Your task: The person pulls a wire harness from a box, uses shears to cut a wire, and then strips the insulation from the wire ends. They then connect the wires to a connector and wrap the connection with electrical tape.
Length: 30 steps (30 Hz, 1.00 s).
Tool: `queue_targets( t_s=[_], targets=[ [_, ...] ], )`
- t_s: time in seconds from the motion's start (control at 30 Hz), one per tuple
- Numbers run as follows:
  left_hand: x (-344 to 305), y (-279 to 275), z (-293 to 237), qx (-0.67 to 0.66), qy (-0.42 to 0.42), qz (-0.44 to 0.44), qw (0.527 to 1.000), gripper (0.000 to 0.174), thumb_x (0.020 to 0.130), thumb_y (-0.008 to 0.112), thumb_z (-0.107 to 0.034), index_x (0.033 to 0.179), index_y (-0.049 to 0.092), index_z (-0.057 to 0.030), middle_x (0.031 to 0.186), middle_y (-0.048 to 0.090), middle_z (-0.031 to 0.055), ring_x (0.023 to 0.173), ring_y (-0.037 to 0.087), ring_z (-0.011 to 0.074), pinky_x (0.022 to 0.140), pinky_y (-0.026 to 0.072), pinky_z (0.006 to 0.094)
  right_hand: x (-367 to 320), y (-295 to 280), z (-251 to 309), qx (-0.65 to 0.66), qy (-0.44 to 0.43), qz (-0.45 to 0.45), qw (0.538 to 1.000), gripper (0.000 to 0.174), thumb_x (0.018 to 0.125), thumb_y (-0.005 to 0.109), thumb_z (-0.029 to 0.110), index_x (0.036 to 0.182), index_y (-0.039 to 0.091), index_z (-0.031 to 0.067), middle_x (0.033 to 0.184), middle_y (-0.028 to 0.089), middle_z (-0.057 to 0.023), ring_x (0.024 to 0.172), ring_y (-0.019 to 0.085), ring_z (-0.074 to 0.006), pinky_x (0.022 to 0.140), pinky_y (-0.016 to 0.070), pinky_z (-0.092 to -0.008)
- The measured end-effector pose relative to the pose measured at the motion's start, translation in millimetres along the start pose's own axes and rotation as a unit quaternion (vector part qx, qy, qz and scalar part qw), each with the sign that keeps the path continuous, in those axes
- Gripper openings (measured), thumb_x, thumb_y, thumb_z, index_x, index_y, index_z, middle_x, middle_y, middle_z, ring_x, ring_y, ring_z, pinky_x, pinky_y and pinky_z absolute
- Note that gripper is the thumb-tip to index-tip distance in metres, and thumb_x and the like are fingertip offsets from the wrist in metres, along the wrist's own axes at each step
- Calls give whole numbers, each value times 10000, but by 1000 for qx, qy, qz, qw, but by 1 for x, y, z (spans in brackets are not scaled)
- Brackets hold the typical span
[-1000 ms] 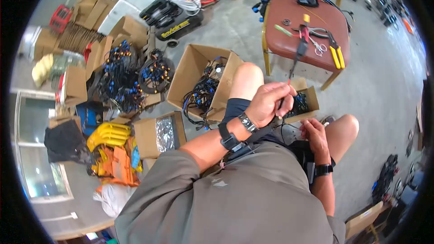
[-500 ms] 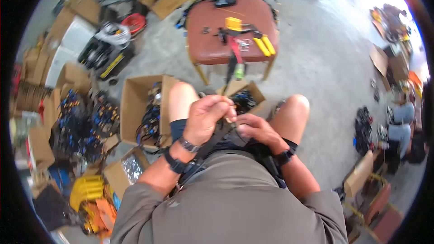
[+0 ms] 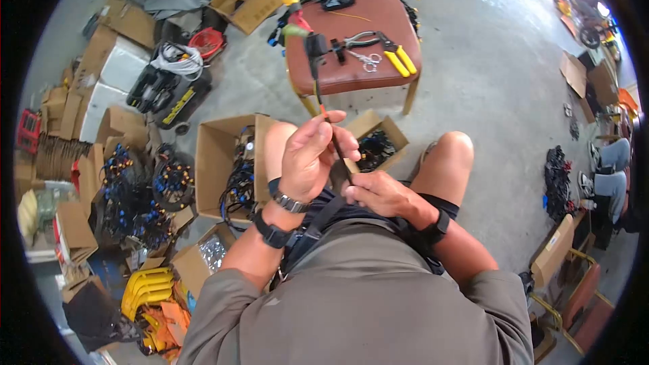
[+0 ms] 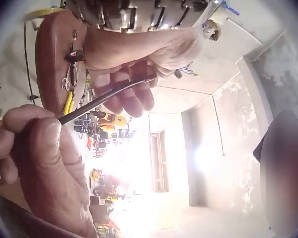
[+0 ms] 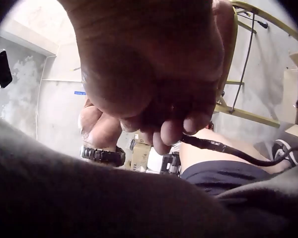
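A thin black cable (image 3: 318,88) runs up from my lap to a black connector (image 3: 313,46) with green, yellow and red ends, which hangs in front of the chair. My left hand (image 3: 312,155) pinches the cable between thumb and curled fingers above my left knee. Just below it, my right hand (image 3: 378,195) grips the cable's lower part at my lap. In the left wrist view the cable (image 4: 107,98) stretches taut between the two hands. In the right wrist view my right hand (image 5: 149,74) is a fist round the cable (image 5: 223,148).
A chair with a brown seat (image 3: 351,78) stands ahead and carries yellow-handled pliers (image 3: 404,59), scissors (image 3: 368,61) and more cables. A large cardboard box (image 3: 209,155) of cables sits by my left knee, a small box (image 3: 395,136) between my knees. Boxes and cable piles (image 3: 135,189) crowd the left floor.
My left hand has lifted and slid up the cable, and the connector end now stands higher, over the chair's left edge. My right hand stays at my lap.
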<state>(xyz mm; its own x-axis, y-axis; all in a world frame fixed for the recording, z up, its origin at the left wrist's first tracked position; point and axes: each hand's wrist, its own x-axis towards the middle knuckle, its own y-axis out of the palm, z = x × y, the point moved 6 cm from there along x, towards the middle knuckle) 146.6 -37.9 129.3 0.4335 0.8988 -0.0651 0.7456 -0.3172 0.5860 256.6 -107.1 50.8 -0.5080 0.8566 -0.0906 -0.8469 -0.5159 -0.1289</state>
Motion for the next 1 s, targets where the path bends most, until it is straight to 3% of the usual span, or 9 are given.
queue_targets(
  t_s=[0.13, 0.27, 0.37, 0.4, 0.67, 0.7, 0.73, 0.8, 1.0],
  targets=[
    [-2, -10, -2, -7, -26, 7, 1000, 381, 1017, 505, -295, 1226, 546, 22, 886, 685, 156, 777, 678, 249, 734, 555, 354, -2, 5, 13, -23, 32, 32, 999, 265, 977, 543, 238, 840, 578, 14, 748, 665, -115, 726, 660, -253, 683, 513, -379],
    [-3, -23, -1, 0, -20, -13, 1000, 361, 996, 530, -325, 1097, 592, 16, 821, 663, 160, 748, 665, 280, 696, 561, 384, -2, 5, 22, -7, 28, 30, 999, 272, 957, 580, 227, 801, 573, 4, 738, 658, -113, 704, 649, -263, 667, 505, -378],
    [-6, -35, -11, -12, 17, -26, 999, 306, 994, 536, -312, 1022, 617, -18, 800, 659, 158, 728, 663, 278, 678, 557, 377, -3, -1, 31, -68, -45, 18, 996, 232, 929, 623, 211, 811, 605, 12, 760, 657, -123, 721, 636, -283, 677, 499, -379],
    [-8, -41, -17, -24, 29, -40, 998, 293, 999, 529, -299, 1015, 622, -21, 800, 660, 155, 715, 663, 272, 673, 557, 370, -2, -5, 53, -79, -113, 0, 990, 190, 904, 654, 196, 853, 638, 14, 783, 650, -139, 759, 628, -302, 695, 493, -379],
    [-28, -81, -90, -78, 190, -129, 970, 285, 998, 542, -311, 995, 632, -41, 765, 663, 112, 652, 646, 226, 621, 547, 338, 4, -3, 27, -31, -25, 31, 999, 226, 926, 629, 214, 917, 609, -11, 733, 561, -158, 676, 496, -247, 676, 465, -368],
    [-29, -84, -98, -83, 203, -135, 966, 292, 997, 542, -324, 987, 629, -44, 752, 651, 100, 646, 637, 225, 615, 540, 340, 5, -4, 22, -74, -1, 43, 996, 228, 942, 627, 236, 956, 657, 11, 774, 623, -92, 768, 580, -160, 707, 468, -324],
    [-32, -87, -104, -90, 210, -144, 963, 300, 996, 542, -336, 978, 625, -48, 739, 639, 88, 640, 629, 225, 610, 533, 342, 6, -5, 24, -58, 15, 46, 997, 235, 944, 622, 234, 969, 655, 2, 793, 633, -105, 772, 589, -174, 726, 476, -326],
    [-39, -101, -114, -64, 214, -144, 964, 297, 1000, 534, -350, 970, 618, -67, 740, 616, 61, 658, 601, 200, 634, 508, 357, 8, -8, 29, -48, -54, 11, 997, 239, 957, 600, 222, 980, 643, -12, 834, 648, -119, 778, 603, -199, 753, 483, -333],
    [-49, -127, -131, -55, 237, -172, 955, 289, 985, 558, -370, 986, 608, -85, 760, 594, 35, 689, 537, 175, 688, 457, 361, 18, -8, 38, -29, -24, 32, 999, 209, 965, 570, 163, 1081, 627, -2, 842, 643, -110, 766, 618, -181, 728, 496, -330]
  ],
)
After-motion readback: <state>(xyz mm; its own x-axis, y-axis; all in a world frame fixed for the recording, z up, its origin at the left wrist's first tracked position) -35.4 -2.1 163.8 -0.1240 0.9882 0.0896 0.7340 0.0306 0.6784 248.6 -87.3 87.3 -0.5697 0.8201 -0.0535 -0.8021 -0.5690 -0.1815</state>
